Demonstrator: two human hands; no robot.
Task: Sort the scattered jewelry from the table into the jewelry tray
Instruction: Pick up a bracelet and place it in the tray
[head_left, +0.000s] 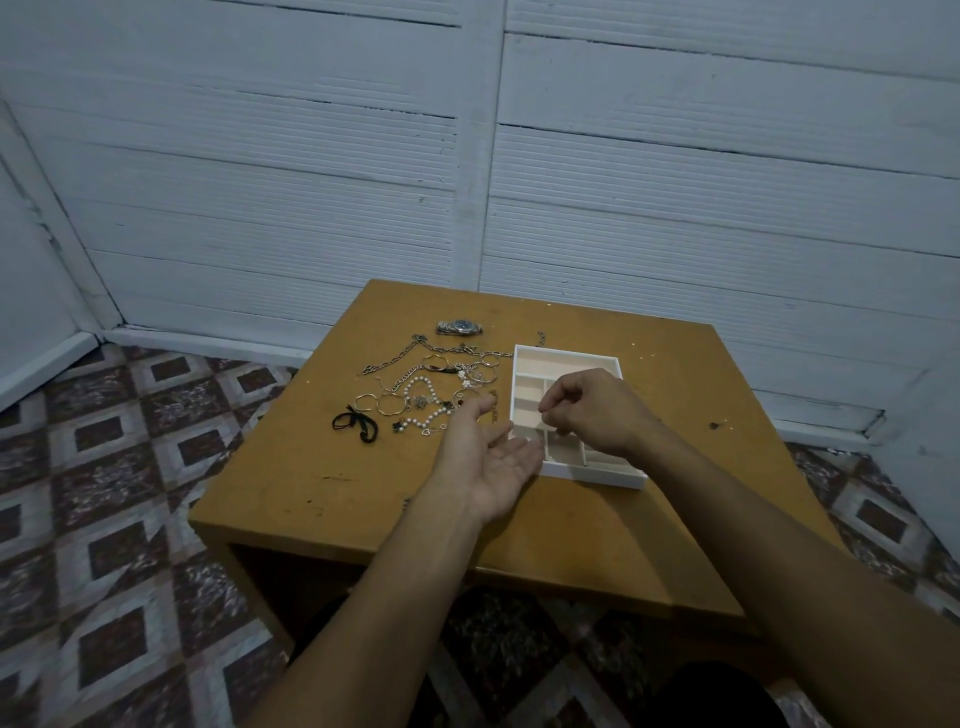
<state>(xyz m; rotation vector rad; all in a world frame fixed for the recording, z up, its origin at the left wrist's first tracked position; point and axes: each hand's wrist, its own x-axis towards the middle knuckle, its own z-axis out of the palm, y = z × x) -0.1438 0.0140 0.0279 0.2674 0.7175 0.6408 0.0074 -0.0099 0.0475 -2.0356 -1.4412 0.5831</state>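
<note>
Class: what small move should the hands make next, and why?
Probably lower the right hand into the tray beneath it and let go of whatever its curled fingers may pinch, too small to tell. The left hand is open and the jewelry lies left of the tray.

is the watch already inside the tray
No, the watch lies on the table, outside the white tray and off its far left corner.
</note>
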